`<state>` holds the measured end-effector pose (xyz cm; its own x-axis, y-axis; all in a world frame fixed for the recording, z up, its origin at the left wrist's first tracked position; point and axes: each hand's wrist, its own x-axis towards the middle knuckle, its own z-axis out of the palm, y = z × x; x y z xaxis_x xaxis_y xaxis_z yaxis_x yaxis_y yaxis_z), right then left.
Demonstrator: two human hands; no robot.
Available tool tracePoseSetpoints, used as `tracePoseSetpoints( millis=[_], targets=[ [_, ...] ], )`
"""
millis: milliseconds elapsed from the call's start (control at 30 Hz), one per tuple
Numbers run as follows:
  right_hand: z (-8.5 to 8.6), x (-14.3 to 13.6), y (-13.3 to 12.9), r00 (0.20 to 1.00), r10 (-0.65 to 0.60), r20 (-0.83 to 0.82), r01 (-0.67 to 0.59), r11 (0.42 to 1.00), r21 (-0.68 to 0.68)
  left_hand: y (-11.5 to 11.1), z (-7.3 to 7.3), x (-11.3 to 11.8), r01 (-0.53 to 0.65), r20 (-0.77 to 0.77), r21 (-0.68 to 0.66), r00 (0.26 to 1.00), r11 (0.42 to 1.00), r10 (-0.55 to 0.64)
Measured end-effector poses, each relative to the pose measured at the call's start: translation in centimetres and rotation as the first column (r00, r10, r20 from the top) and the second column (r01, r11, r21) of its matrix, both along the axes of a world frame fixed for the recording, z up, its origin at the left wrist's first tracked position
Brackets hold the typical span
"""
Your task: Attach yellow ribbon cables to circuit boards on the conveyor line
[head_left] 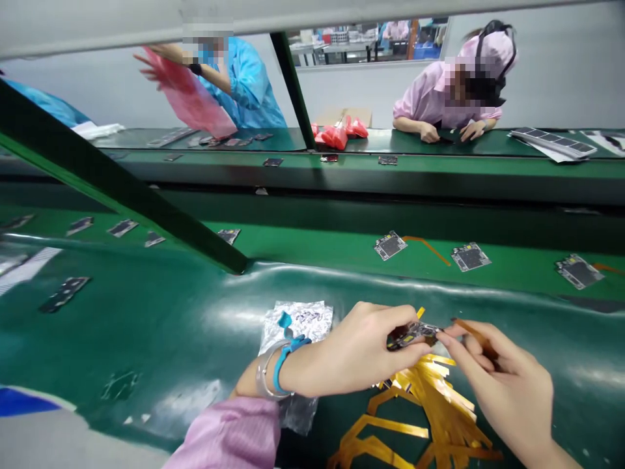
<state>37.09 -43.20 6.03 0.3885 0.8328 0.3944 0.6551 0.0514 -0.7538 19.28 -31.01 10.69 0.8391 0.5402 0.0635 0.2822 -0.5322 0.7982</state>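
My left hand (371, 345) grips a small circuit board (413, 335) between thumb and fingers, above the green bench. A blue strap and a clear band circle that wrist. At the board's right end, my right hand (508, 378) pinches an orange flat ribbon cable (476, 335), its thumb and fingertip touching the board's edge. Whether the cable is joined to the board I cannot tell. Below both hands lies a loose pile of yellow-orange ribbon cables (439, 410). A crumpled silver foil bag (297, 319) with handwriting lies behind my left wrist.
Several circuit boards (469, 257) lie on the green belt (303, 247) beyond the bench, some with orange cables. A slanted green post (146, 195) crosses the left side. Opposite, a person in pink (439, 91) works at the bench; a person in blue (254, 85) handles red plastic.
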Motion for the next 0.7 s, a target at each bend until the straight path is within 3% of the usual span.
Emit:
tracePoseSetpoints(
  millis=[67, 167, 233, 333, 400, 567, 700],
  targets=[
    [0.0, 0.2, 0.0, 0.996, 0.036, 0.077, -0.037, 0.999, 0.016, 0.0, -0.1, 0.1, -0.009, 0.0, -0.067, 1.0, 0.998, 0.009],
    [-0.2, 0.2, -0.3, 0.995, 0.024, 0.098, -0.032, 0.996, 0.08, 0.9, -0.4, 0.7, 0.008, 0.067, -0.343, 0.998, 0.939, 0.015],
    [-0.4, 0.3, -0.7, 0.997, 0.046, -0.057, -0.041, 0.996, 0.079, 1.8, -0.7, 1.3, 0.067, 0.149, -0.556, 0.989, 0.828, 0.02],
    [-0.5, 0.8, -1.5, 0.926, 0.074, -0.37, -0.077, 0.997, 0.006, 3.0, -1.3, 2.0, 0.091, 0.148, -0.76, 0.988, 0.644, 0.035],
    [-0.3, 1.2, -2.0, 0.889, 0.06, -0.453, -0.096, 0.994, -0.058, 3.3, -1.5, 2.1, 0.079, 0.104, -0.803, 0.995, 0.591, 0.008],
    [0.9, 1.5, -2.7, 0.879, 0.057, -0.474, -0.185, 0.956, -0.228, 3.1, -1.0, 1.4, 0.1, 0.011, -0.746, 0.99, 0.658, -0.137],
    [0.7, 1.1, -3.1, 0.841, -0.03, -0.54, -0.131, 0.958, -0.257, 3.1, -0.2, 0.9, 0.162, -0.042, -0.639, 0.969, 0.752, -0.244]
  ],
)
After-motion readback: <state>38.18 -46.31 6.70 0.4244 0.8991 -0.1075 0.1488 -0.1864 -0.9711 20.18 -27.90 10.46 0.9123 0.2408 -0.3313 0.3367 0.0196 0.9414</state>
